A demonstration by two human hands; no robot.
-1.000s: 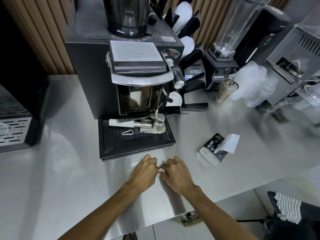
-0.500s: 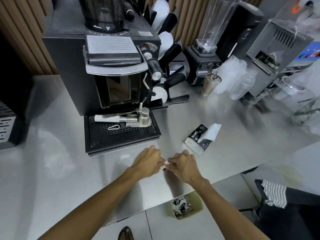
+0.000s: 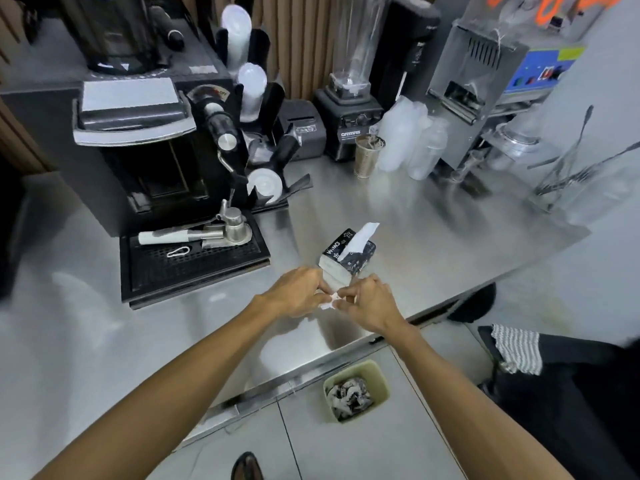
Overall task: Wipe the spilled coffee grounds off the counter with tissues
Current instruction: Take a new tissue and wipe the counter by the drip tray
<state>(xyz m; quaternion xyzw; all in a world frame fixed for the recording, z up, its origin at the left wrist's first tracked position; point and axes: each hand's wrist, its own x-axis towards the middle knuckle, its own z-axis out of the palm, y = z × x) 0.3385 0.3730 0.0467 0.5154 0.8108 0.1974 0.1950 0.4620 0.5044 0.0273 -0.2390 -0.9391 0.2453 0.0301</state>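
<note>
Both hands lifted off counter point(image 3: 433, 237): left hand point(image 3: 294, 292) and right hand point(image 3: 367, 301) pinch crumpled tissue point(image 3: 328, 303) between fingertips; wiping apparently done, bin point(image 3: 379, 375) below right hand.

I see a silvery grey steel surface point(image 3: 433, 244) with pale reflections. The tissue pack point(image 3: 349, 252) is black with small white stars and white lettering, and a white tissue point(image 3: 362, 235) stands out of its top. Between my hands I see a scrap of white tissue point(image 3: 328, 302). The coffee machine point(image 3: 138, 133) is black with silver trim, over a black perforated drip tray point(image 3: 194, 261). The bin point(image 3: 356, 391) on the floor is pale green, holding black-and-white crumpled paper. A cloth point(image 3: 517, 348) at my right is white with thin dark stripes. Brown wooden slats point(image 3: 304, 46) line the wall.
</note>
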